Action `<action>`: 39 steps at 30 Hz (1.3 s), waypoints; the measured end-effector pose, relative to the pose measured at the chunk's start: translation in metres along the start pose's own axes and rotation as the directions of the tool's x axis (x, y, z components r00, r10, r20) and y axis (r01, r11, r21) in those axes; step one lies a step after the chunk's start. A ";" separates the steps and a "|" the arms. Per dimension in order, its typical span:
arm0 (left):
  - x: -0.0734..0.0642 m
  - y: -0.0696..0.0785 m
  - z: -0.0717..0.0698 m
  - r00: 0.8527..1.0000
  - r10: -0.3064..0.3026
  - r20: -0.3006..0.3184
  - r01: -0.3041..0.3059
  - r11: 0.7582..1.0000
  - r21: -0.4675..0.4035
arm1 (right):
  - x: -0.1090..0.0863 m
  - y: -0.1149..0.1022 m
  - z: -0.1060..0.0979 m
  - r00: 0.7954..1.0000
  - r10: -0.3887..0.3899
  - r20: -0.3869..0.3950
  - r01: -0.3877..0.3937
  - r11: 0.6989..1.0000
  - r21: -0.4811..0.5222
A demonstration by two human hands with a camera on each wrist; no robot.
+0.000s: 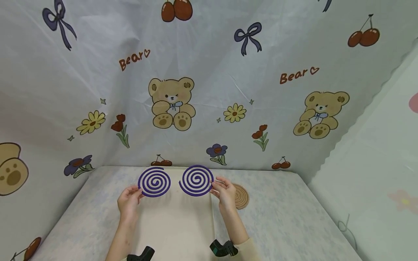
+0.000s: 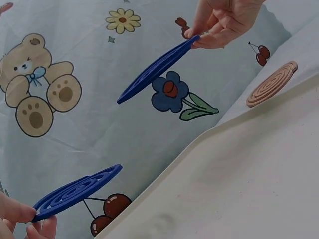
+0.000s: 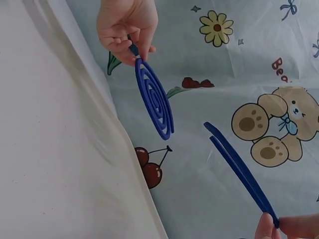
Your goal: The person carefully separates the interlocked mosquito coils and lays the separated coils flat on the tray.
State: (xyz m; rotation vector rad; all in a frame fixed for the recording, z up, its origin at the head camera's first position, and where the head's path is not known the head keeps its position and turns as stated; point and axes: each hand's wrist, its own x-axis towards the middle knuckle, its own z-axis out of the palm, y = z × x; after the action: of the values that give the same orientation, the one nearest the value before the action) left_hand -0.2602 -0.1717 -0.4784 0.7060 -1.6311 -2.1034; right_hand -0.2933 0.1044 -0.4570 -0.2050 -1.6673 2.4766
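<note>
At the near edge of the head view, two black wrist devices (image 1: 223,248) sit at the person's wrists, the one on the right beside a pale sleeve (image 1: 249,251). Beneath the forearms a cream board (image 1: 176,228) stretches away over a mottled pale tabletop (image 1: 277,221). Further out, the left hand (image 1: 128,199) pinches the lower left rim of a blue-purple spiral, the left coil (image 1: 154,182), with thumb and fingers clamped on that edge. Level with it, the right hand (image 1: 225,191) grips the right rim of a matching spiral, the right coil (image 1: 197,178), also between thumb and fingers. Both coils are held up in the air over the far part of the board, side by side with a gap between them, and the wrist views show each one tilted and clear of the surface. Just beyond the right hand, and partly hidden by it, a brown spiral disc (image 1: 242,197) lies on the tabletop to the right of the board. Behind everything hangs a pale cloth (image 1: 209,72) printed with winking teddy bears, yellow daisies, blue flowers, red tulips, cherries, dark bows and the word "Bear" beside a small heart.
</note>
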 end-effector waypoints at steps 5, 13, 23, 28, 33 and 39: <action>0.003 -0.007 -0.001 1.000 0.002 -0.012 -0.002 1.000 0.001 | 0.000 0.001 0.000 1.000 0.013 -0.002 -0.013 1.000 0.003; 0.008 -0.018 -0.003 1.000 -0.006 -0.027 0.006 1.000 0.001 | 0.001 0.007 0.000 1.000 0.016 -0.009 -0.016 1.000 -0.019; 0.008 -0.028 -0.006 1.000 -0.015 0.001 0.015 1.000 0.007 | 0.001 0.020 0.000 1.000 0.014 0.004 -0.013 0.998 -0.064; 0.010 -0.034 -0.007 1.000 0.004 0.012 -0.004 0.999 0.047 | 0.001 0.023 0.000 1.000 0.026 0.004 -0.026 0.997 -0.078; 0.009 -0.037 -0.009 0.997 -0.010 0.071 0.005 0.997 0.080 | 0.002 0.027 -0.002 0.999 0.050 0.000 -0.050 0.995 -0.087; 0.006 -0.036 -0.009 0.998 -0.011 0.066 -0.004 0.978 0.210 | 0.004 0.035 -0.005 0.998 0.062 0.026 -0.059 0.995 -0.082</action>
State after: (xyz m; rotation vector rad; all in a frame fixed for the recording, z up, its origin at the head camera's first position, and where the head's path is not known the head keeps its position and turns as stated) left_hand -0.2596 -0.1734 -0.5164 0.7096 -1.9104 -1.9956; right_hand -0.2976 0.0964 -0.4909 -0.2338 -1.8007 2.4682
